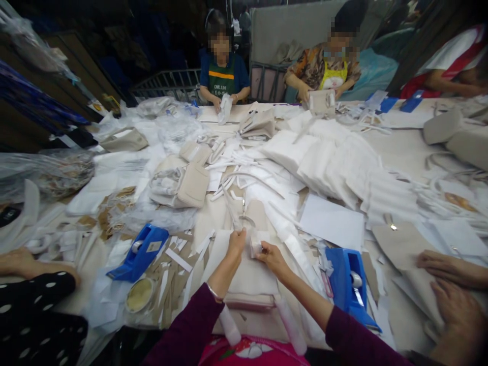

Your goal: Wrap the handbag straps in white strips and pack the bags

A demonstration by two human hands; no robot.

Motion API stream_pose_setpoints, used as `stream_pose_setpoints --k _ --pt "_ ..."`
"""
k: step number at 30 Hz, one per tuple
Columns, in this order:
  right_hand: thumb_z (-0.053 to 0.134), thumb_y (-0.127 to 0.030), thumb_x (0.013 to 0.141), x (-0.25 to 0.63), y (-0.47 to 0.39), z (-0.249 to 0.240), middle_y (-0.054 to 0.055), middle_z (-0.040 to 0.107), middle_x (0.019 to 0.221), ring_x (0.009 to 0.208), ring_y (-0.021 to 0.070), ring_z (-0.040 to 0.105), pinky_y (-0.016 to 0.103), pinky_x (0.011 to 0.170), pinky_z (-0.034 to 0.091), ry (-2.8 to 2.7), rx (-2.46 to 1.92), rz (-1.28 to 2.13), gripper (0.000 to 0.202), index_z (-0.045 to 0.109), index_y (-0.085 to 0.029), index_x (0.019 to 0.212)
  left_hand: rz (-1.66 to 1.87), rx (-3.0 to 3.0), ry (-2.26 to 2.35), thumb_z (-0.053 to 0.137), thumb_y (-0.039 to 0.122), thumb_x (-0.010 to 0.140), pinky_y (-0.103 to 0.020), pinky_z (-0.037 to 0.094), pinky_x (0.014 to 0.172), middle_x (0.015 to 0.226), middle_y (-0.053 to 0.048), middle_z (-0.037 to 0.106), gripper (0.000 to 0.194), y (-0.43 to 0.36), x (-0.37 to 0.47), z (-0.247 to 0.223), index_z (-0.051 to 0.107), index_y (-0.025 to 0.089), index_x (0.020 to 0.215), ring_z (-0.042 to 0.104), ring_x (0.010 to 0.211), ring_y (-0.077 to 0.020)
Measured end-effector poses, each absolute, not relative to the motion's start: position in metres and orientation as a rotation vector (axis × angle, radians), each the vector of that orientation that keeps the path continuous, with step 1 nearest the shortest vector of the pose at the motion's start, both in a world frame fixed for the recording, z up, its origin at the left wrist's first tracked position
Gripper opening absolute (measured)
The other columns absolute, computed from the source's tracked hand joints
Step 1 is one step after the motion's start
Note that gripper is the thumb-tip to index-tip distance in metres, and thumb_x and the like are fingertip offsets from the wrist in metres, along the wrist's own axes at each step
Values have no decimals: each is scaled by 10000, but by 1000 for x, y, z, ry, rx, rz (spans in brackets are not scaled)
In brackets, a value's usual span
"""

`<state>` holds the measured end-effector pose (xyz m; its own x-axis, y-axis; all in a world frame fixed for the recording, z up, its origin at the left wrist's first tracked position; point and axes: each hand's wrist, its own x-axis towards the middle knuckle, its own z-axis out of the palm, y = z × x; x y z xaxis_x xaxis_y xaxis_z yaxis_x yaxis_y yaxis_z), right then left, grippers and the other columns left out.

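Note:
A beige bag (247,272) lies in front of me on the table, its strap (230,203) reaching away past my hands. My left hand (237,244) is closed, fingers pinched at the base of the strap beside a metal clasp (244,203). Just right of it, my right hand (269,255) has its fingers closed on a small piece wrapped in white material (255,244). White padded rolls (230,325) stick out on both sides of the bag near my body.
Blue tape dispensers stand left (143,251) and right (348,284). A yellowish round tub (139,295) sits at left. White foam sheets (328,157) and beige bags (190,185) lie beyond. Co-workers' hands are at the far side, right edge (450,284) and left edge (19,262).

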<state>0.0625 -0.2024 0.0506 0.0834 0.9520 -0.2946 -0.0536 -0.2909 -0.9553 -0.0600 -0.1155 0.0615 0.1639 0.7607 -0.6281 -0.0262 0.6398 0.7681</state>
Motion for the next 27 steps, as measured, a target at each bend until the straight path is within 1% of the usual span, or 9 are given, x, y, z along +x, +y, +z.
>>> stream_pose_setpoints --k 3,9,11,13,15,17,20,22,27 --pt "559 -220 662 63 -204 45 -28 511 698 683 143 466 250 650 360 -1062 -1391 1275 102 618 -183 736 522 738 1295 714 459 690 -283 332 567 532 6 513 343 -123 -71 63 567 163 598 432 544 -124" --pt "512 -140 714 64 -205 37 -2 498 765 753 157 507 274 704 413 -1327 -1416 1088 125 628 -185 723 506 625 1086 717 332 706 -320 404 620 631 -35 593 191 -137 -68 60 640 159 684 531 646 -179" --pt "476 -84 698 69 -211 40 16 549 837 809 167 544 294 748 458 -1387 -1418 1047 242 646 -191 832 521 629 1099 717 312 706 -315 405 621 630 -28 588 179 -138 -66 56 633 157 677 528 643 -173" --pt "412 -28 693 80 -225 44 52 587 1004 967 185 564 349 871 476 -1439 -1430 923 444 631 -202 1038 538 634 1098 723 303 697 -295 389 601 634 -18 584 183 -140 -66 53 624 151 676 500 609 -145" --pt "340 20 708 95 -251 49 86 547 1212 1165 194 506 420 1006 426 -1528 -1467 744 612 550 -219 1230 549 643 1087 736 305 674 -273 363 573 633 -8 577 200 -142 -67 51 618 143 677 464 570 -115" --pt "302 43 741 108 -283 53 91 466 1366 1290 202 418 475 1066 379 -1690 -1507 592 683 483 -259 1327 555 656 1069 750 327 650 -259 346 558 629 -2 571 234 -144 -69 50 615 137 681 448 553 -100" --pt "376 11 807 116 -326 52 71 343 1493 1357 245 348 514 1052 404 -1953 -1480 441 656 453 -329 1363 570 673 1048 779 366 602 -245 324 539 623 3 571 299 -147 -72 51 617 134 695 438 540 -90" --pt "436 -19 837 111 -342 51 64 316 1513 1369 256 335 505 1037 432 -2027 -1434 365 620 454 -350 1361 587 683 1042 795 381 572 -236 293 517 624 4 577 333 -148 -73 51 620 131 707 419 530 -81" --pt "405 -43 899 86 -345 62 70 441 1439 1342 216 389 458 1030 464 -1985 -1404 299 558 437 -328 1378 636 708 1050 782 433 564 -229 245 493 617 2 575 378 -151 -70 52 621 126 714 404 521 -75"
